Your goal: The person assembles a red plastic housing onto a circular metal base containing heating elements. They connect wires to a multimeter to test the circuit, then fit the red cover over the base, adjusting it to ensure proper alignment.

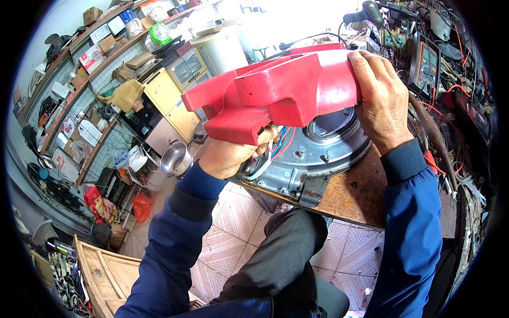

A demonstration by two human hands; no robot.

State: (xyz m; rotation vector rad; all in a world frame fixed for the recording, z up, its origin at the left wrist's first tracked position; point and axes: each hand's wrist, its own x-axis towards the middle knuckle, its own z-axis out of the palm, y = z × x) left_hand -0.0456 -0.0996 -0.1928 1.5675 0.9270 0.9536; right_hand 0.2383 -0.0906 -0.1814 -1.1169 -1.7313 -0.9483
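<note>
Between my hands a large red plastic housing (286,85) is raised and tilted over a round grey metal base (323,153). My left hand (233,153) is closed under the housing's near left corner, its fingertips partly hidden behind the red plastic. Beside those fingers, blue, red and white wires (275,151) run down to the base. My right hand (380,98) clasps the housing's right end, fingers over the top and thumb hidden from sight. Several small posts and a dark ring-shaped opening show on the base.
The base sits on a worn wooden bench (355,196). To the right are a multimeter (426,66) and tangled cables (450,122). Loaded shelves (79,90) line the left wall. A metal pot (176,159) and a red bag (142,206) are lower down at left.
</note>
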